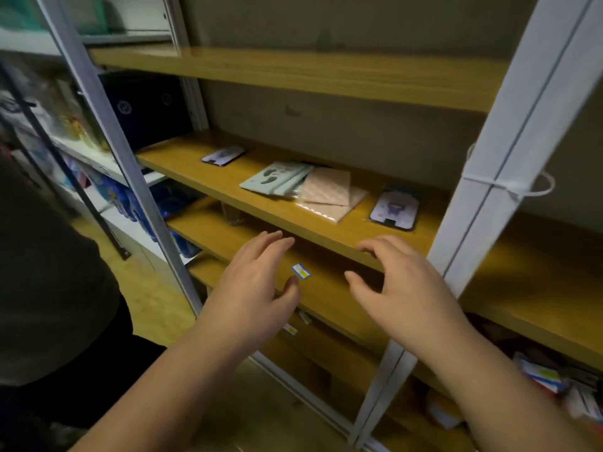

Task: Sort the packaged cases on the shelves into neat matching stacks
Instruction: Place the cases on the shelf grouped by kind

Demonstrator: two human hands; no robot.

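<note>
Several packaged cases lie on the middle wooden shelf point(228, 187). A dark case with a pale print point(223, 155) lies at the back left. A pale green pack point(277, 177) overlaps a pink quilted pack point(329, 195) in the middle. Another dark case with a pale print point(394, 210) lies at the right. My left hand point(251, 288) hovers below the shelf's front edge, fingers relaxed, holding nothing. My right hand point(401, 288) hovers beside it, fingers loosely bent near the shelf edge, also empty.
White metal uprights point(509, 164) frame the shelving at left and right. A small blue-and-yellow label point(301, 271) sits on a lower shelf. Colourful packs point(541, 376) lie on the bottom right shelf. A dark box point(146, 109) and blue packages point(124, 197) stand in the left unit.
</note>
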